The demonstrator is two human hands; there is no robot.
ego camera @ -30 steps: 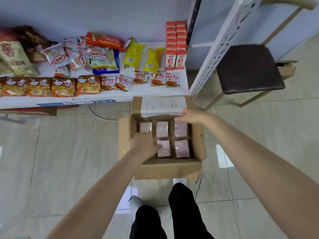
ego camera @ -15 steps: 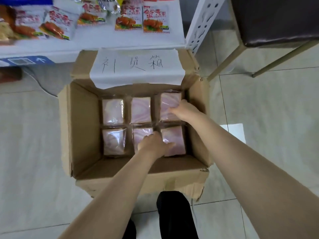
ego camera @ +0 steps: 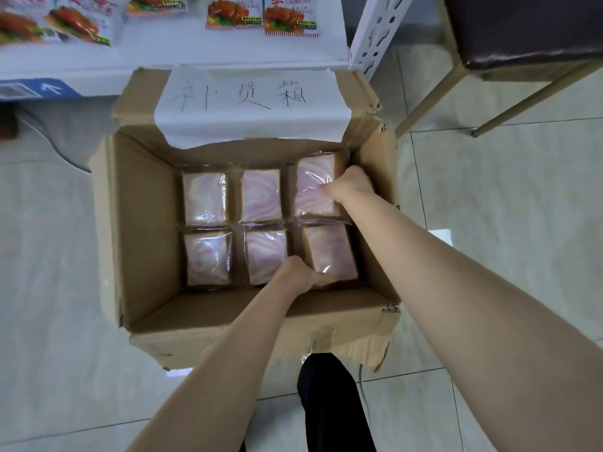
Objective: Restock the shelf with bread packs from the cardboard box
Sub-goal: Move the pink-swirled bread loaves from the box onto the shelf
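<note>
Reaching into the cardboard box on the floor with both arms. The right hand has its fingers curled round the bread pack in the box's far right corner, which sits a bit tilted. The left hand grips the near right bread pack at its front edge. Four other packs lie flat beside them, and the shelf is just behind the box.

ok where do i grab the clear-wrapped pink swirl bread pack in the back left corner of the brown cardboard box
From straight above: the back-left bread pack lies flat, face up, deep in the cardboard box, with walls close on two sides. Likely pinch its long edges, fingers in the gap beside the middle back pack.
</note>
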